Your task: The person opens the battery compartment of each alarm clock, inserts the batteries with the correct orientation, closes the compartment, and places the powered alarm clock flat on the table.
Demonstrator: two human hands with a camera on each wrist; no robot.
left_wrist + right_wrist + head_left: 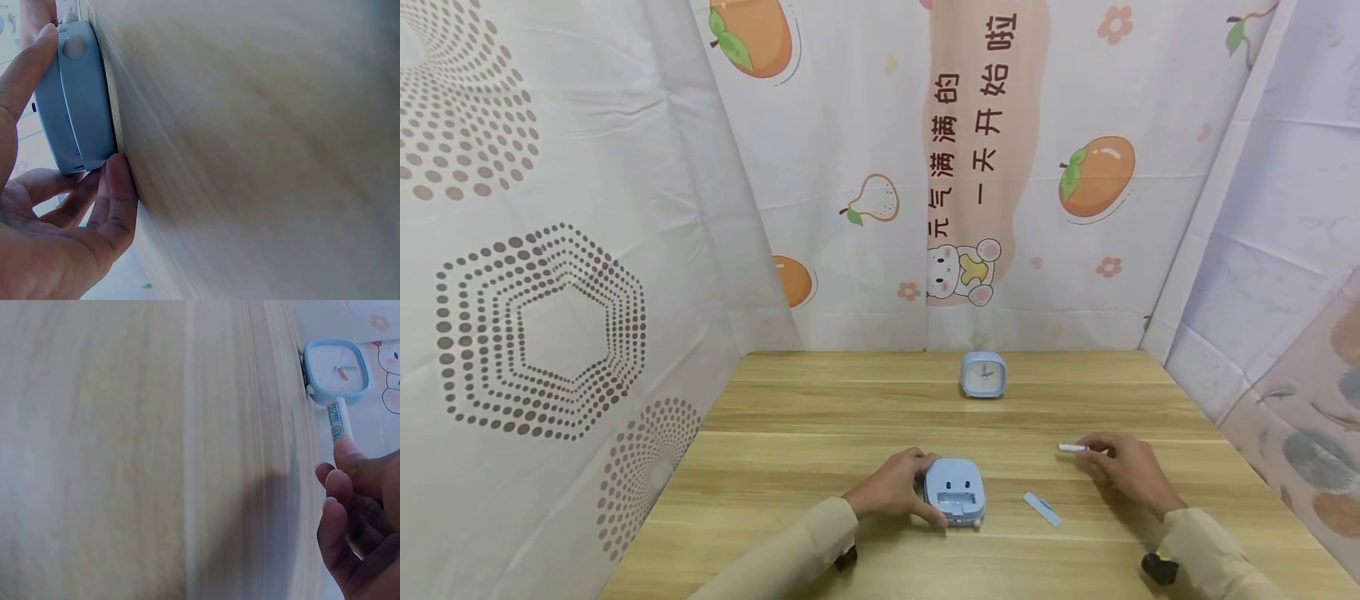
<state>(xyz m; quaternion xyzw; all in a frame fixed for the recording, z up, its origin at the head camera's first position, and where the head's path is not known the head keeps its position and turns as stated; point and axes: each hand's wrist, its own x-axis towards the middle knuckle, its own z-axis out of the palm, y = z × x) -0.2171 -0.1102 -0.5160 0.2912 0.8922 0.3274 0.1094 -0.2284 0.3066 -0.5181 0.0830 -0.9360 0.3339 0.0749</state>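
A light-blue alarm clock (957, 475) lies on its face on the table, its back up and its battery compartment (957, 501) uncovered. My left hand (895, 487) grips it from the left, with the thumb at the near side and the fingers at the far side. In the left wrist view, the clock (78, 100) is seen edge-on between thumb and fingers. Off to the right, my right hand (1123, 468) pinches a white battery (1072, 448) by one end, above the table. Printed lettering shows on the battery (339, 419) in the right wrist view.
Between the hands lies a slim light-blue battery cover (1042, 509). A second light-blue clock (982, 374) stands upright at the back of the wooden table (820, 400), facing me. Printed curtains (850, 125) hang behind and on both sides.
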